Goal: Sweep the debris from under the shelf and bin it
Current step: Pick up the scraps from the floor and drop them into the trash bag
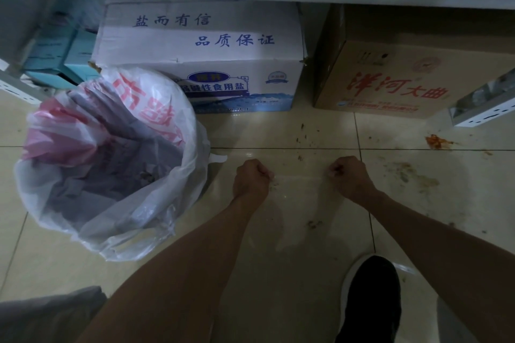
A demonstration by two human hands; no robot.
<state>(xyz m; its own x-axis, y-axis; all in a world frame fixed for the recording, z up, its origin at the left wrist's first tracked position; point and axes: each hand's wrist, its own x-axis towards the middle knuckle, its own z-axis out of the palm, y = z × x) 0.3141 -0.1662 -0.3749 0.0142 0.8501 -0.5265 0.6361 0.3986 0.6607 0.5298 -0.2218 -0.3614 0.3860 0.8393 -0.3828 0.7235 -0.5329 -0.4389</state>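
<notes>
1. Left hand (252, 178): curled into a loose fist low over the tiled floor (278, 273); whether it pinches anything is too small to tell. It sits just right of the bin.
2. Right hand (349, 175): likewise curled, fingertips tucked under; contents cannot be told.
3. Debris (302, 136): dark crumbs scattered on the tile in front of the white salt carton (200, 58), trailing toward the hands; an orange smear (436, 142) lies apart, near the brown liquor carton (404, 81).
4. Bin (111, 161): lined with a white-and-red plastic bag, mouth facing up, tilted slightly toward the viewer.
5. Orientation: the crumb scatter runs roughly from shelf to person; no single long axis.
6. Risks, judged: bare fingers may smear the wet-looking residue; crumbs may drop outside the bag's slack rim; the black shoe (370, 301) may tread stray bits.
</notes>
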